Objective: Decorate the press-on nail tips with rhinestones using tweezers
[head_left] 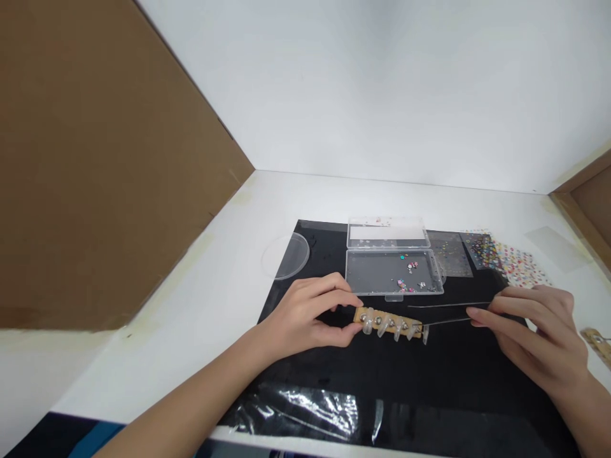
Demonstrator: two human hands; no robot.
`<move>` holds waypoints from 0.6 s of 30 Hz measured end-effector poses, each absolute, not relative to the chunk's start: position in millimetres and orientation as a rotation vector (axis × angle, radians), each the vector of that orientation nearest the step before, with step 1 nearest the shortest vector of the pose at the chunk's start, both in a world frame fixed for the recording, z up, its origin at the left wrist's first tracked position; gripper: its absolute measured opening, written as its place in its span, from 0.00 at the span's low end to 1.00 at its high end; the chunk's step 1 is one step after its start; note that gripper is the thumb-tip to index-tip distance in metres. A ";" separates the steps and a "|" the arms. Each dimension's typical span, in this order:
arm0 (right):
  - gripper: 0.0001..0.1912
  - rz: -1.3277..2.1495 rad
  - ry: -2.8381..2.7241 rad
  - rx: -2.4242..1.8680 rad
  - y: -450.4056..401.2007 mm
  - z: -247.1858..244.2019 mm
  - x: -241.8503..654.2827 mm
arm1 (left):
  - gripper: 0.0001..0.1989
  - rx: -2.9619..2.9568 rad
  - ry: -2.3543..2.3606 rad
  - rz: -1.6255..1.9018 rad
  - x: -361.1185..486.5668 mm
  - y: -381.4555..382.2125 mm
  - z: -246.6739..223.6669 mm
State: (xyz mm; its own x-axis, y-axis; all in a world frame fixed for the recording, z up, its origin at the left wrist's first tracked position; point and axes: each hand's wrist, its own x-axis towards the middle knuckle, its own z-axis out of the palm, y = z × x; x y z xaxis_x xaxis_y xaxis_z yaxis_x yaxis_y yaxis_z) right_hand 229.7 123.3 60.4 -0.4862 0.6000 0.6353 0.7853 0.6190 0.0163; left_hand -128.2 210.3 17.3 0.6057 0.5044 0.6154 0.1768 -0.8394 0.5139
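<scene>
My left hand (317,312) pinches the left end of a small wooden strip (386,316) between thumb and fingers. Several clear false nails (398,327) stick out from the strip beside round metal studs. A pair of thin metal tweezers (451,321) is in my right hand (534,331), with its two prongs apart. The lower prong's tip reaches the strip's right end, close to the last nail; whether it grips anything there is too small to tell. Just behind the strip lies an opened clear plastic case (443,280) with small colourful flower-like decorations (411,266) in it.
Under everything lies a black mat (429,394) with a shiny plastic front edge. A clear round disc (286,256) is at its left. Sticker sheets (506,257) with coloured dots lie back right. A brown panel (105,165) bounds the left, a white wall (382,89) the back.
</scene>
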 end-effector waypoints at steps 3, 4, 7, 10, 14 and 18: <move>0.18 -0.491 -2.276 -1.023 122.9 64.2 228.8 | 0.07 2.432 0.547 1.114 -128.2 210.1 16.6; 0.18 -0.520 -2.280 -1.009 122.4 65.6 228.0 | 0.07 2.430 0.548 1.113 -128.1 210.0 16.4; 0.20 -0.571 -2.283 -1.003 120.3 68.0 225.2 | 0.07 2.427 0.554 1.108 -128.0 209.7 16.1; 0.21 -0.608 -2.266 -1.009 119.3 68.4 223.7 | 0.07 2.425 0.559 1.103 -127.9 209.5 16.2; 0.21 -0.619 -2.261 -0.988 119.6 68.5 226.1 | 0.07 2.430 0.560 1.112 -128.0 209.6 16.3; 0.23 -0.461 -2.206 -1.070 114.0 66.0 234.7 | 0.07 2.429 0.553 1.110 -128.2 209.7 16.6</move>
